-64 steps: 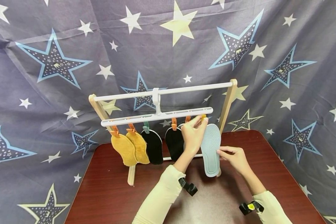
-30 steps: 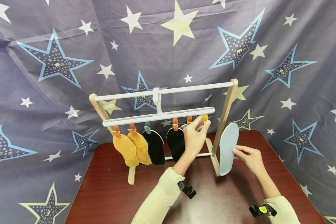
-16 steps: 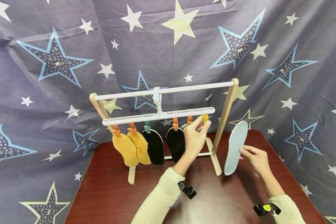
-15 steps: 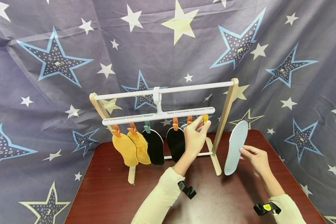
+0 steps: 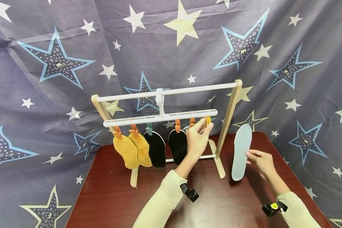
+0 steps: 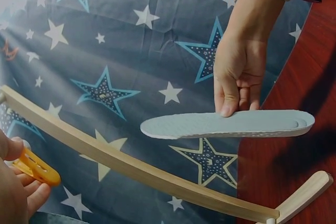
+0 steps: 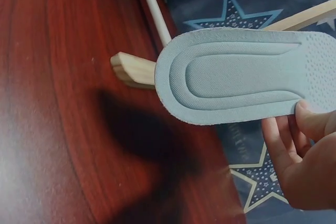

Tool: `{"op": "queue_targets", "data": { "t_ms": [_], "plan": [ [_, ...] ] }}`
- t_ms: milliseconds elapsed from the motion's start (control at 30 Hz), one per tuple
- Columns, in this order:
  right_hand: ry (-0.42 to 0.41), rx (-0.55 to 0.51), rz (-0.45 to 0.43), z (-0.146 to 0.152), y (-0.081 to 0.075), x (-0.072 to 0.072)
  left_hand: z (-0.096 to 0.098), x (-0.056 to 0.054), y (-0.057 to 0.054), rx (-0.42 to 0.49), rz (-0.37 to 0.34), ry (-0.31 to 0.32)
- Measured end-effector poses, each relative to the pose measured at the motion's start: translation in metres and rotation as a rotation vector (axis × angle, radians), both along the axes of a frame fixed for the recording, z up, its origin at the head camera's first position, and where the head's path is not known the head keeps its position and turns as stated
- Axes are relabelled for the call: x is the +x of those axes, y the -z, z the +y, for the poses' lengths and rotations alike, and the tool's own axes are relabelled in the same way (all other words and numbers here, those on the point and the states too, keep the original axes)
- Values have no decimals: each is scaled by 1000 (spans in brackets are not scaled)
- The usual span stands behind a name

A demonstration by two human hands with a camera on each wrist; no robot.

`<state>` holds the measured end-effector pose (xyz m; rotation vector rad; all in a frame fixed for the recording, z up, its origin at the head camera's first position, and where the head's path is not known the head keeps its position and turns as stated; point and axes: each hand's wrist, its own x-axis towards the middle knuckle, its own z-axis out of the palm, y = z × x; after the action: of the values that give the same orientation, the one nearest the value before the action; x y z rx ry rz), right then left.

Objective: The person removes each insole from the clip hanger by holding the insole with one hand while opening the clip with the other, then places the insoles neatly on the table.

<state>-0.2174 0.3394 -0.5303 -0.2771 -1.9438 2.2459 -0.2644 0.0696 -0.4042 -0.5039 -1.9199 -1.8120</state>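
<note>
My right hand (image 5: 262,163) pinches a light blue-grey insole (image 5: 241,152) by its edge, upright and right of the rack. In the right wrist view the insole (image 7: 236,77) shows its moulded heel end, with thumb on one face and fingers behind. My left hand (image 5: 198,137) pinches a yellow clip (image 5: 208,120) under the right end of the white hanger bar (image 5: 136,120). The yellow clip (image 6: 37,169) has nothing in its free end in the left wrist view. Beside that hand an orange clip (image 5: 192,122) shows; what hangs from it is mostly hidden behind the hand.
Two yellow insoles (image 5: 126,152) and two black insoles (image 5: 157,148) hang from orange and green clips. The hanger hooks over the white rail (image 5: 199,90) of a wooden-sided rack (image 5: 229,118). It stands on a dark red table (image 5: 108,190) before a star-patterned cloth (image 5: 171,57).
The right hand has carried the light insole rightward, away from the yellow clip and past the rack's right post. The left hand has stayed at the yellow clip, nearly still.
</note>
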Motion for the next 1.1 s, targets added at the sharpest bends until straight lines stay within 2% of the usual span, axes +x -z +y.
{"op": "queue_targets", "data": {
  "t_ms": [233, 633, 1100],
  "plan": [
    [-11, 75, -84, 6, 7, -4, -1, -1, 0, 6, -19, 5],
    [-57, 206, -148, 9, 15, -8, -1, -3, 1, 11, -31, 8],
    [-69, 331, -223, 11, 25, -8, 1, -2, -1, 29, -52, 21]
  ]
}}
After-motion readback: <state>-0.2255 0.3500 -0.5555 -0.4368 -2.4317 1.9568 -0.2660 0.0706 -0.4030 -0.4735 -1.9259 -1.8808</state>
